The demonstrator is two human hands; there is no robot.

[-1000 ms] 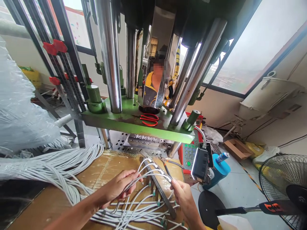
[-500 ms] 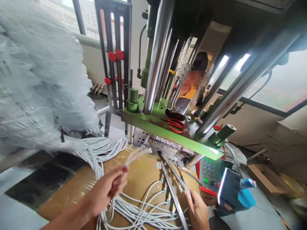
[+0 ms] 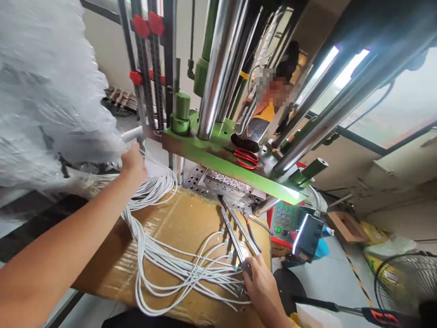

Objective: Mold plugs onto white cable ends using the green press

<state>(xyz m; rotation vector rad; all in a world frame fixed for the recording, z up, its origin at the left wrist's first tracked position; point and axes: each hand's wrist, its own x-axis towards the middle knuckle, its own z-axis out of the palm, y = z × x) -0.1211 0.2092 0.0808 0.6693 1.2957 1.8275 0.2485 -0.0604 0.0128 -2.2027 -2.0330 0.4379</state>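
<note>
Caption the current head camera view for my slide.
Left hand near bundled white cables, right hand at the metal bars, before a green press.

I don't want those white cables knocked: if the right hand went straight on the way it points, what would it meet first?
Most likely the metal bar nearer the white cables; the right hand already seems to be at its near end, though depth is hard to judge.

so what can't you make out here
All in the head view:
Left hand: its own back and blur hide what it grips, if anything.
Slim metal bar: near end hidden behind the right hand.
Control panel: key labels too small to read.
Black fan: cut off by the right edge.
</note>
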